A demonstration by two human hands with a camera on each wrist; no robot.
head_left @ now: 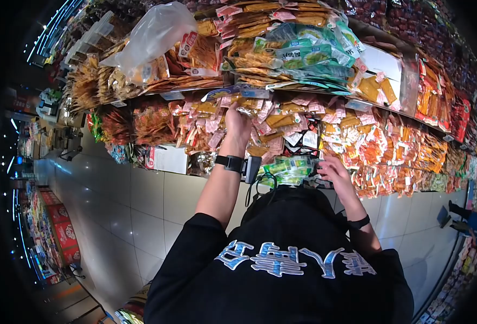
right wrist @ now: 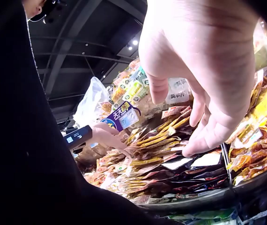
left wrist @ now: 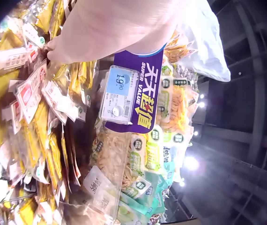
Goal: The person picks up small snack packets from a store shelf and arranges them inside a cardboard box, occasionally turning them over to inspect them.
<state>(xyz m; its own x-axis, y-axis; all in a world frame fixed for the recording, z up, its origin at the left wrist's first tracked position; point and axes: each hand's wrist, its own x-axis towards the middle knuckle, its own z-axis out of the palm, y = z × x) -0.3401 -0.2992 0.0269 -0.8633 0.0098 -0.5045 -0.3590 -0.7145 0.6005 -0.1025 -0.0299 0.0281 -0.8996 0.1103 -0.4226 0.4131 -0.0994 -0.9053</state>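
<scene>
My left hand [head_left: 238,125] reaches into a row of small clear snack packets with pink-and-white labels. Its fingers curl at a yellow snack packet [left wrist: 76,77] in the left wrist view and pinch its top edge; part of the grip is hidden behind the hand. Farther right, my right hand [head_left: 334,174] hovers near the front of the shelf with loosely bent fingers and nothing in them. Beneath that hand, in the right wrist view, stand dark packets [right wrist: 199,176] with white labels. Green packets [head_left: 287,170] lie low in front of my body.
Above the row runs a shelf edge with a purple price sign [left wrist: 147,93]. A translucent plastic bag [head_left: 160,35] sits on the upper shelf beside teal packets [head_left: 317,54]. A divider [right wrist: 227,164] separates the rows. Another person [head_left: 476,224] is at the far right on the tiled floor.
</scene>
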